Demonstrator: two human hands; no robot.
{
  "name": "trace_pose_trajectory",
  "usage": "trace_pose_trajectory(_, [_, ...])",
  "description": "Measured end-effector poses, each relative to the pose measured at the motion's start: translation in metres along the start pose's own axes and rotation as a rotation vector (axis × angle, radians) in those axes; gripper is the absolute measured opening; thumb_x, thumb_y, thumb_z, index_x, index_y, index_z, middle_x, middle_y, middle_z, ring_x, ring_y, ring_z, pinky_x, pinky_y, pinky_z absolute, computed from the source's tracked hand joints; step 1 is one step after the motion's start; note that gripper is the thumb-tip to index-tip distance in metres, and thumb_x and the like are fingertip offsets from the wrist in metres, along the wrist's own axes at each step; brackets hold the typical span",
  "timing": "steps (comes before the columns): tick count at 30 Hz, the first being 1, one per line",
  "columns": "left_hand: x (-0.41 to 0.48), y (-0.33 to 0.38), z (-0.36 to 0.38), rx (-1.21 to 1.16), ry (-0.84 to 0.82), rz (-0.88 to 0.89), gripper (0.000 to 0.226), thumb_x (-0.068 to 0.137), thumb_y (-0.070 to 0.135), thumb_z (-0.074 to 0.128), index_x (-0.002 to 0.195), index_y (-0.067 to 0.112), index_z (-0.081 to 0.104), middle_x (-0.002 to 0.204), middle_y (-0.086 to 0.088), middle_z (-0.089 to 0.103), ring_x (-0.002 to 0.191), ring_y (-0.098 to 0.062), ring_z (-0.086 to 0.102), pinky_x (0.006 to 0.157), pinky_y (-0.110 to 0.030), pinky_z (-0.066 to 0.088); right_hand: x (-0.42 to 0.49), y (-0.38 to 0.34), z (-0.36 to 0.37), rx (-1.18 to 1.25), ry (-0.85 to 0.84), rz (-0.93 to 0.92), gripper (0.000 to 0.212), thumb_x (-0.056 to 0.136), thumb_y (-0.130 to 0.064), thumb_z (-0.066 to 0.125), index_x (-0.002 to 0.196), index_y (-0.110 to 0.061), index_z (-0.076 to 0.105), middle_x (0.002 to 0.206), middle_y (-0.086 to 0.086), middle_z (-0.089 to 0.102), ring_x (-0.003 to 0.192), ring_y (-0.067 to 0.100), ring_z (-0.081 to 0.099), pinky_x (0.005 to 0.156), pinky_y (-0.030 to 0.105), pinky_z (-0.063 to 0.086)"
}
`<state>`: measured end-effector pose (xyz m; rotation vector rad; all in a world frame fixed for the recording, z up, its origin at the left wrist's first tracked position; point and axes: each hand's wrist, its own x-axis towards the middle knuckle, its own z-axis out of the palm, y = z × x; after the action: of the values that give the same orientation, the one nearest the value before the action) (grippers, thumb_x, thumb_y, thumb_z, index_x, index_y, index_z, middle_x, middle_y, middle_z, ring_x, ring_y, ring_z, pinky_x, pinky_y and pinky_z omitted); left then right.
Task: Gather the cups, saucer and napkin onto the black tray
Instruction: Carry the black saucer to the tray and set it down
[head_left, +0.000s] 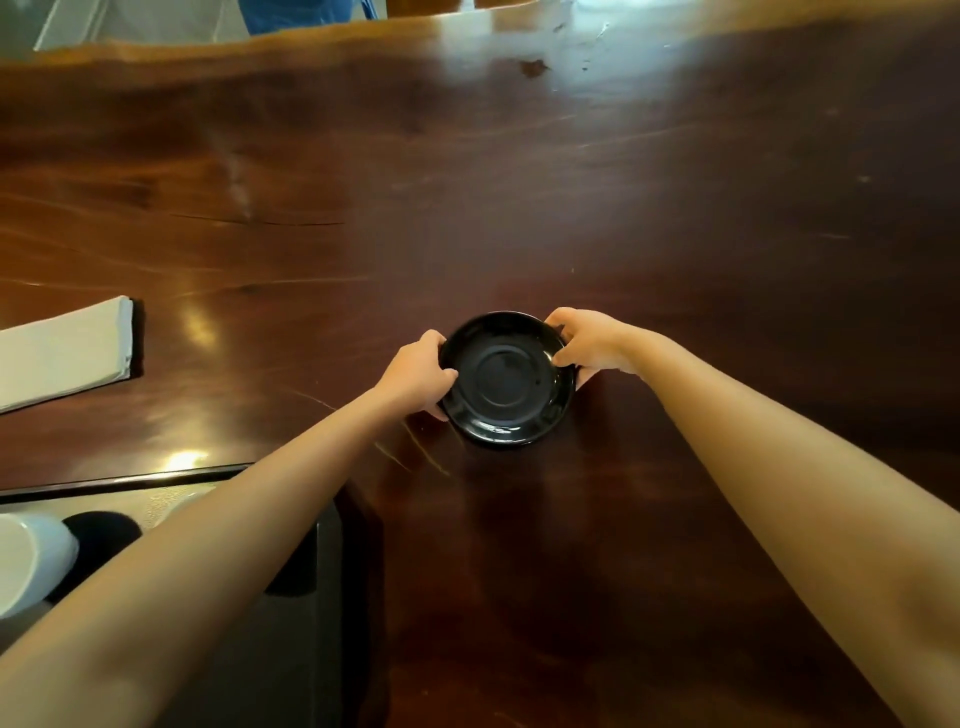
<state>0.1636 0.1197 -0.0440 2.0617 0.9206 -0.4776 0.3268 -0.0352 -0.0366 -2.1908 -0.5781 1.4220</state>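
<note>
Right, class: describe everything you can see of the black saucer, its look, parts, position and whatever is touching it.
The saucer is round, glossy black, seemingly glazed ceramic, with a raised rim and a circular well at its centre. It is empty and faces up, over the dark wooden table, right of the black tray. The left hand grips its left edge and the right hand its right edge, fingers curled under the rim. Whether it still touches the table cannot be told.
</note>
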Motion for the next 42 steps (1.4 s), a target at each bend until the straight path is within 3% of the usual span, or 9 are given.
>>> trace_pose_trajectory(3, [-0.002,0.003,0.001,0.003,0.052,0.016,0.018,0.089,0.009,0.053,0.105,0.014,0.045,0.102,-0.008,0.055,0.054,-0.013,0.060,0.033,-0.013,0.044,-0.006,-0.002,0.002,0.015,0.030,0.000,0.045,0.084,0.009,0.054,0.124,-0.011,0.048,0.110,0.013,0.055,0.092,0.030,0.064,0.067,0.041,0.060])
trace_pose_trajectory(10, [-0.015,0.014,-0.011,0.021,0.104,0.071,0.025,0.088,0.011,0.058,0.112,0.009,0.051,0.116,-0.012,0.058,0.070,-0.018,0.053,0.039,-0.012,0.045,-0.035,-0.015,-0.005,0.026,0.043,-0.015,0.045,0.085,0.010,0.054,0.125,-0.009,0.047,0.111,0.013,0.055,0.098,0.034,0.063,0.070,0.042,0.059])
trace_pose_trajectory(12, [-0.023,0.020,-0.021,0.046,0.125,0.093,0.028,0.087,0.013,0.060,0.114,0.009,0.052,0.117,-0.012,0.059,0.077,-0.019,0.053,0.049,-0.015,0.045,-0.046,-0.025,-0.010,0.016,0.050,-0.037,0.043,0.085,0.010,0.054,0.124,-0.009,0.048,0.110,0.012,0.056,0.096,0.034,0.064,0.072,0.043,0.059])
trace_pose_trajectory(15, [-0.037,0.028,-0.040,0.024,0.139,0.128,0.031,0.087,0.011,0.060,0.117,0.008,0.051,0.118,-0.012,0.058,0.070,-0.018,0.053,0.043,-0.009,0.045,-0.066,-0.043,-0.014,0.003,0.075,-0.071,0.042,0.085,0.010,0.054,0.122,-0.008,0.049,0.111,0.010,0.055,0.095,0.034,0.064,0.074,0.044,0.058])
trace_pose_trajectory(17, [-0.050,0.033,-0.054,0.041,0.156,0.151,0.035,0.087,0.011,0.061,0.120,0.008,0.050,0.120,-0.011,0.058,0.079,-0.021,0.058,0.049,-0.012,0.048,-0.080,-0.057,-0.016,-0.009,0.098,-0.096,0.042,0.085,0.011,0.054,0.123,-0.006,0.050,0.110,0.009,0.054,0.090,0.032,0.064,0.074,0.044,0.057])
trace_pose_trajectory(20, [-0.071,0.038,-0.074,0.094,0.205,0.174,0.038,0.084,0.014,0.063,0.120,0.007,0.052,0.121,-0.012,0.060,0.106,-0.026,0.057,0.074,-0.025,0.043,-0.104,-0.081,-0.015,-0.049,0.115,-0.133,0.042,0.085,0.011,0.053,0.124,-0.004,0.050,0.115,0.010,0.054,0.093,0.035,0.065,0.078,0.048,0.057])
trace_pose_trajectory(26, [-0.118,0.034,-0.120,0.118,0.302,0.207,0.041,0.082,0.016,0.066,0.119,0.005,0.054,0.123,-0.013,0.060,0.113,-0.027,0.054,0.082,-0.028,0.039,-0.153,-0.138,-0.008,-0.161,0.110,-0.219,0.040,0.087,0.011,0.051,0.124,-0.001,0.050,0.124,0.017,0.058,0.094,0.039,0.067,0.081,0.050,0.056])
trace_pose_trajectory(37, [-0.210,-0.028,-0.204,0.065,0.442,0.259,0.030,0.079,0.012,0.067,0.107,0.005,0.062,0.111,-0.014,0.066,0.086,-0.018,0.055,0.071,-0.027,0.042,-0.204,-0.238,0.065,-0.357,0.205,-0.334,0.038,0.083,0.005,0.058,0.119,-0.004,0.055,0.116,0.015,0.063,0.092,0.031,0.069,0.081,0.047,0.057])
trace_pose_trajectory(42, [-0.254,-0.095,-0.228,-0.033,0.480,0.277,0.028,0.078,0.009,0.067,0.105,0.003,0.063,0.109,-0.016,0.066,0.093,-0.026,0.060,0.078,-0.033,0.049,-0.213,-0.272,0.132,-0.334,0.211,-0.371,0.038,0.084,0.004,0.058,0.119,-0.009,0.054,0.109,0.009,0.063,0.078,0.020,0.070,0.061,0.027,0.060])
